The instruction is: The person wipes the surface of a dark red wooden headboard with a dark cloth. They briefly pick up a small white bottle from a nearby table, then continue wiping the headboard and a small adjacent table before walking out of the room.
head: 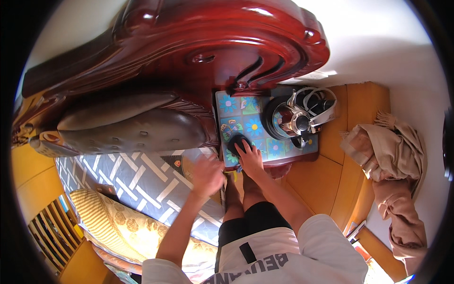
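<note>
My right hand [251,159] reaches over the front of a small bedside table [299,158], its fingers spread over a black round object [234,141]. What that object is exactly I cannot tell. Beneath it lies a flower-and-butterfly table cover [254,126]. My left hand [208,175] is raised beside the table's left front corner, over the bed edge, and blurred; whether it holds anything is unclear. A shiny metal kettle [288,119] with a black lid knob and a pale handle stands at the right of the table, with black around its base.
A glossy red-brown carved headboard [220,53] with dark padded cushions [142,131] rises behind the bed. Patterned grey bedding [142,177] and a yellow floral cover [131,220] lie at left. Wooden cabinetry [319,186] borders the table's right; a beige cloth [390,152] hangs over it.
</note>
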### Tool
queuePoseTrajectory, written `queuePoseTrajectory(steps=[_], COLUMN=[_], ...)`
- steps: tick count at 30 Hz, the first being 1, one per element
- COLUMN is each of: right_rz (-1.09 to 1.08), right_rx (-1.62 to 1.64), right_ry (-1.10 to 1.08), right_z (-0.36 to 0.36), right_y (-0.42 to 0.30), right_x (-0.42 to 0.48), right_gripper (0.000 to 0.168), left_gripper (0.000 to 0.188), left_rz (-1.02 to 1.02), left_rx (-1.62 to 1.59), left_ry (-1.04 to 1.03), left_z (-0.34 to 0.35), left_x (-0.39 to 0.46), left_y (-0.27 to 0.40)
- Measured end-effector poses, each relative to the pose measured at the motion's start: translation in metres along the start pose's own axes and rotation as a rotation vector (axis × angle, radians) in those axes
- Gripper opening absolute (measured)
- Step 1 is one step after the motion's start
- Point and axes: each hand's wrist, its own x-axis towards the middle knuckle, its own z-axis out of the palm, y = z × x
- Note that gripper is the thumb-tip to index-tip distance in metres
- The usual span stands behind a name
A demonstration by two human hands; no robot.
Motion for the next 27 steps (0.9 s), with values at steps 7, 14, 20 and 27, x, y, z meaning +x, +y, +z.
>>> queuePoseTrajectory(steps=[7,14,20,27], right_rz=[-0.121,-0.162,-0.012,-0.149], right_rx=[-0.214,-0.272,-0.104,-0.104], right_ry=[0.261,0.359,0.404,0.161], right_z=[0.019,-0.005,-0.007,0.023], right_y=[0.001,-0.024,-0.029,-0.005], right_x=[0.034,0.157,0.174,-0.003], right_gripper=[0.054,0.052,0.056,0.062], left_gripper=[0.077,0.075,0.063,0.065], left_rz=[-0.295,-0.335,-0.38,-0.436], left_rx=[0.137,0.282,0.28,0.274], left_ry=[-0.567,-0.437,-0.462,-0.593], left_z=[0.131,0.161,0.164,0.164], left_x=[-0.064,-0.063,-0.054,-0.055], left_y=[0.008,-0.012,-0.004,-0.009])
